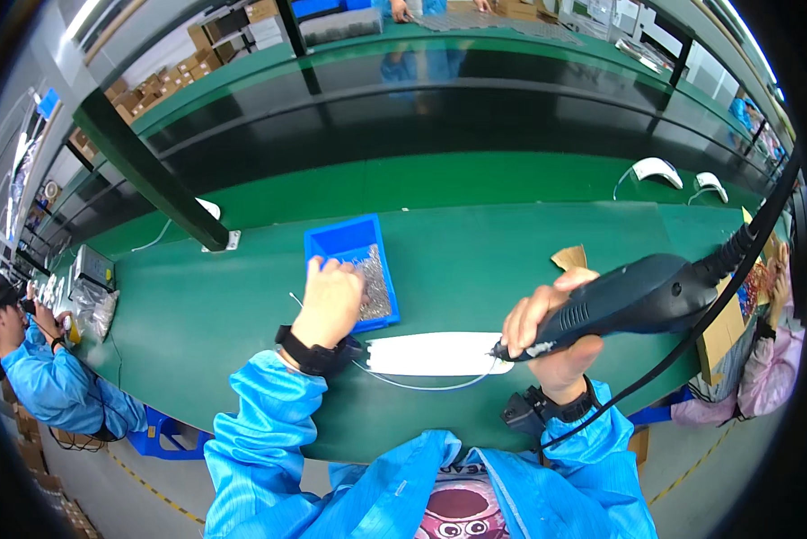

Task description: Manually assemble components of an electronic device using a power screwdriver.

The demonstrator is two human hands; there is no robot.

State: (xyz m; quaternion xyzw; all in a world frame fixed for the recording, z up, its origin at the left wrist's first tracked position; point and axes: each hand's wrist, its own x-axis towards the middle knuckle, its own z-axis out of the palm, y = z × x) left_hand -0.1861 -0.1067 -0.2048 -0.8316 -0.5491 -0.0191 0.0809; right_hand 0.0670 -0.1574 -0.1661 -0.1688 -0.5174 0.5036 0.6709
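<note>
A dark electric screwdriver w/ a black cord is being gripped in the right hand, fingers clenched around its body, tip angled down-left and being pressed at the right end of a flat white oblong part. That part is being kept on the green counter, approx. centre, just in front of the person, w/ a thin white wire looping under its near edge. The left hand is being dipped into a blue tray of small silvery screws, fingers curled down among them; whether any are being pinched can't be told. The tray is being kept just behind the white part, to its left. Blue sleeves and dark wrist straps are being worn on both arms. At far left another person in blue is being seen seated at the same counter.
</note>
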